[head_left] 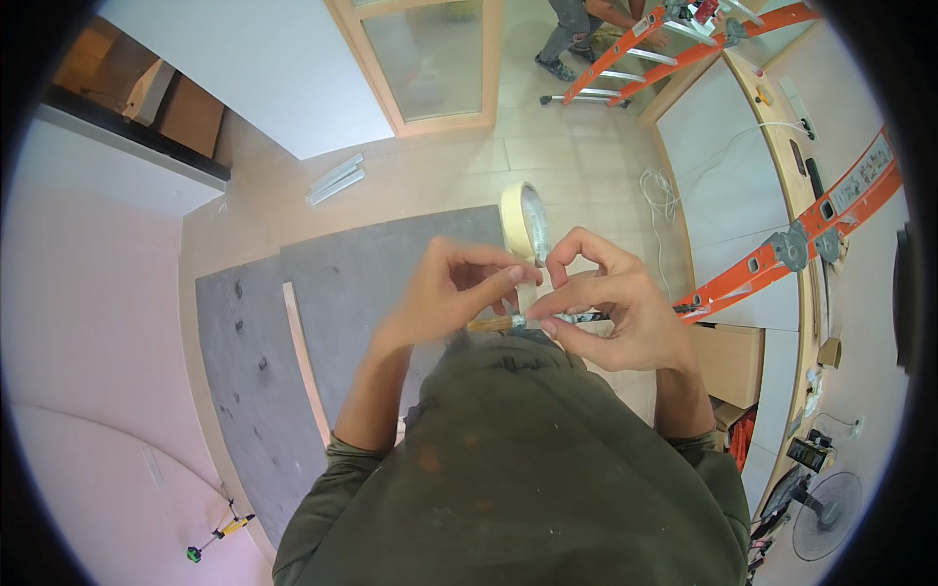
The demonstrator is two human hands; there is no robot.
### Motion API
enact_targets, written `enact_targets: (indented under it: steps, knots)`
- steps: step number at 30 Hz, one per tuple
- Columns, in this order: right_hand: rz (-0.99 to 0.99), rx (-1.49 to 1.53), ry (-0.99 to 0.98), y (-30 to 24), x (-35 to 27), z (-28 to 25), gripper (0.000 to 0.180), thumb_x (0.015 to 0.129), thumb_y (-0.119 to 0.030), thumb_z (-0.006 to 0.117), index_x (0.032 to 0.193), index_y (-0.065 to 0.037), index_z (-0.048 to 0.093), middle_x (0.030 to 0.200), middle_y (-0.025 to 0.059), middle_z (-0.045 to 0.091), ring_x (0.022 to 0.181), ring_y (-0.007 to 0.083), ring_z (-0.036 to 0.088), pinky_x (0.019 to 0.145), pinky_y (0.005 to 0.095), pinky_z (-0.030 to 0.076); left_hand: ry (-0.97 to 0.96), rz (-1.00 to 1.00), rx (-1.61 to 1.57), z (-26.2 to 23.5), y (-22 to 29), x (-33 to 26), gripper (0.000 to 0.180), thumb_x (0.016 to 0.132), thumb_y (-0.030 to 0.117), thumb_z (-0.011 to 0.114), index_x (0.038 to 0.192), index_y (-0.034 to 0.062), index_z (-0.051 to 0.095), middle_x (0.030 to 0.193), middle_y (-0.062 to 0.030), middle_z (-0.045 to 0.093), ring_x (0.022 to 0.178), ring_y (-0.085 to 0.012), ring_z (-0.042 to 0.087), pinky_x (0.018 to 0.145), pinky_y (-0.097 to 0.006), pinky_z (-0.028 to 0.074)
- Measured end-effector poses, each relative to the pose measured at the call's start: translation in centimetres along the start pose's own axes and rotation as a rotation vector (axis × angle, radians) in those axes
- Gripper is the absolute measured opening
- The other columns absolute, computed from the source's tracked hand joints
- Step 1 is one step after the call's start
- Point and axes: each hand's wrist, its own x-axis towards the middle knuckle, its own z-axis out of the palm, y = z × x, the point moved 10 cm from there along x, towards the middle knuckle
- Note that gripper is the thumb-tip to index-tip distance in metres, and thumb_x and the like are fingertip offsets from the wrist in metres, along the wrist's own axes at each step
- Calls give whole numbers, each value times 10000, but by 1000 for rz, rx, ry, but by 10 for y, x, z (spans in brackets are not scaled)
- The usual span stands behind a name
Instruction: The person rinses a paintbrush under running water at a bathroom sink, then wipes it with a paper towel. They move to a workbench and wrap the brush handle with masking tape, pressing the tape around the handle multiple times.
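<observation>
The left hand (449, 293) and right hand (620, 308) come together, fingertips pinching a pale strip (529, 299) between them. A yellowish tape roll (512, 223) shows just beyond. Grey boards (357, 283) lie on the floor (586, 161); at the far end, a person (575, 29) bends beside an orange ladder (622, 47).

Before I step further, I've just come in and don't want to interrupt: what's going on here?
The person's left hand and right hand seem to pinch a pale strip between them, with a cream masking tape roll just beyond. Dark grey boards lie at left. Farther off, another person is beside an orange stepladder.
</observation>
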Motion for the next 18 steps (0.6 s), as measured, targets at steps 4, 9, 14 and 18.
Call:
enact_targets:
  steps: [4,9,14,18]
  knots:
    - [20,12,-48,5,-3,6,189,802,66,718,972,-15,706,973,59,542,854,156,638,711,279,566,-30,-84,8,3,2,6,281,898,54,755,1168,-19,725,808,-78,735,670,-92,653,636,-241,538]
    - [151,73,-15,19,-10,2,294,841,28,730,1001,0,485,885,87,552,774,195,632,711,310,563,-31,-103,-6,8,2,12,480,873,28,775,1327,-8,623,811,-82,739,684,-94,668,641,-244,553]
    - [184,-36,-24,24,-15,-3,337,853,-18,740,966,-19,422,756,97,567,663,245,609,585,345,496,13,-97,-13,15,10,17,608,860,9,783,1414,-3,532,831,-89,745,706,-93,676,650,-235,558]
    - [207,-40,-8,39,-20,-11,360,844,-29,749,908,-38,395,738,122,577,626,288,609,545,355,453,14,-50,49,23,19,20,684,855,2,787,1460,1,468,829,-84,743,725,-92,686,642,-225,557]
